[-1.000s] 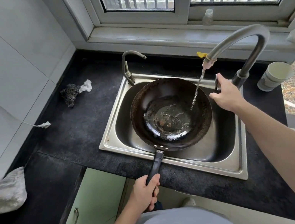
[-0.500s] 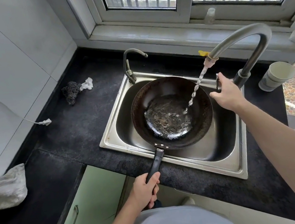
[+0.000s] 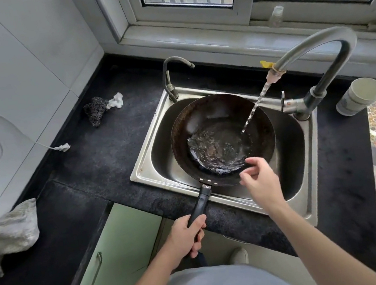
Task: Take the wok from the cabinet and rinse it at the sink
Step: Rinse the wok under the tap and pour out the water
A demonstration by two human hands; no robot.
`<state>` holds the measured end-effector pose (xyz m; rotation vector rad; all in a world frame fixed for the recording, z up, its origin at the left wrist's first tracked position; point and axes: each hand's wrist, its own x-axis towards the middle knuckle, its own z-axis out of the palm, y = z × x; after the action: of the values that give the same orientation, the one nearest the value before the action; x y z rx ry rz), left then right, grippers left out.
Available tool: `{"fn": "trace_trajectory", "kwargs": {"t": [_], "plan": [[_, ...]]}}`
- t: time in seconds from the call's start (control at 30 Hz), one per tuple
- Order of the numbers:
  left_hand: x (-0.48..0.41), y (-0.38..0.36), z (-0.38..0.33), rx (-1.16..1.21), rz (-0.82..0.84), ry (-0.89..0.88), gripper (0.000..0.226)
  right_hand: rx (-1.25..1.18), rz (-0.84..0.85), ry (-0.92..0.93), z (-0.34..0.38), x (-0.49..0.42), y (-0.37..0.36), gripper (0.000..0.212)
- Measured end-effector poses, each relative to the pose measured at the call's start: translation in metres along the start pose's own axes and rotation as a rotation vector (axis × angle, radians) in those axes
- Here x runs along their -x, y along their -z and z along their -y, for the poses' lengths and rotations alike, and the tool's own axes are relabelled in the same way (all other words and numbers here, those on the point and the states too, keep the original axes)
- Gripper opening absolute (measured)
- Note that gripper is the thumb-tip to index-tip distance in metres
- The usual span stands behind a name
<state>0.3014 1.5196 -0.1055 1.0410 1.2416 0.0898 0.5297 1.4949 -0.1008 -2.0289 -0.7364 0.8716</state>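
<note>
Head view, looking down on the sink: the wok sits inside the steel basin, its rim near the back edge and its black handle projecting over the front lip toward me. My left hand is wrapped fully around the end of that handle, fingers curled tight on it. My right hand hangs over the near rim of the wok, fingers loosely spread and holding nothing; whether the fingertips touch the rim I cannot tell. Water runs in 1 slanted stream from the tall gooseneck faucet into the right side of the wok, and a shallow rippled pool lies in the bottom. A 2nd, smaller tap stands at the back left corner of the sink. On the black counter to the left lie a dark scouring pad and a grey cloth. A pale cup lies tipped just right of the faucet base.
</note>
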Motion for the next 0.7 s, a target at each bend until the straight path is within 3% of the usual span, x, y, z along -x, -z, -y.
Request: {"fn": "trace_trajectory", "kwargs": {"t": [0.27, 0.57, 0.7], "plan": [[-0.006, 0.006, 0.004, 0.096, 0.123, 0.008, 0.027, -0.071, 0.171, -0.232, -0.027, 0.058, -0.038, 0.008], [-0.014, 0.016, 0.009, 0.088, 0.221, -0.006, 0.029, -0.175, 0.158, -0.396, -0.007, 0.066, -0.089, 0.024], [-0.012, 0.022, 0.008, 0.092, 0.235, -0.005, 0.028, -0.331, 0.127, -0.472, 0.005, 0.062, -0.107, 0.028]]}}
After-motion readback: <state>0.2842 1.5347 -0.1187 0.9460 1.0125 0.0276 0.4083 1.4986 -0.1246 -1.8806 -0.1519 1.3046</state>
